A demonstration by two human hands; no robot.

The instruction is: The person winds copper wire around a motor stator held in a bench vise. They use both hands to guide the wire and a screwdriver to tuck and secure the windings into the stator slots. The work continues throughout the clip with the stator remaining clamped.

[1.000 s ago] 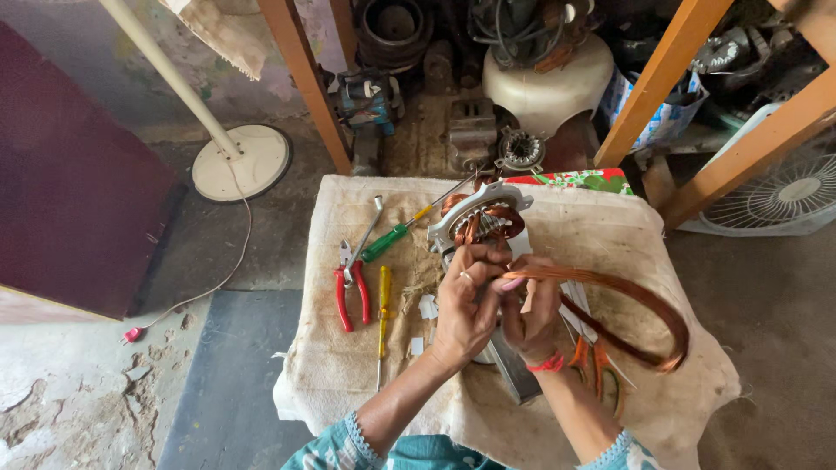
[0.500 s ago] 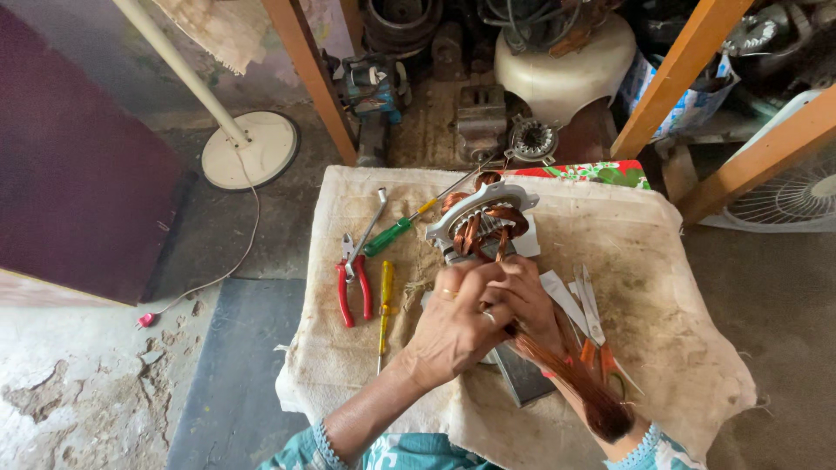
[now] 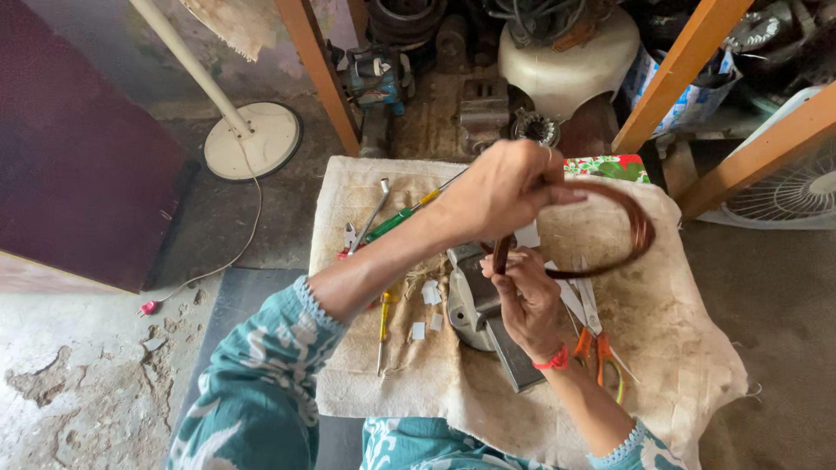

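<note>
You hold a loop of copper-brown wire (image 3: 629, 228) in the air above the cloth-covered worktop (image 3: 679, 348), your left hand (image 3: 505, 187) raised with its fingers closed over the loop's top, your right hand (image 3: 525, 292) pinching its lower end. Beneath your hands lies a grey metal motor housing (image 3: 475, 296). Orange-handled scissors (image 3: 596, 335) rest just right of it; a green-handled screwdriver (image 3: 401, 218) and a yellow-handled one (image 3: 383, 322) lie to the left.
</note>
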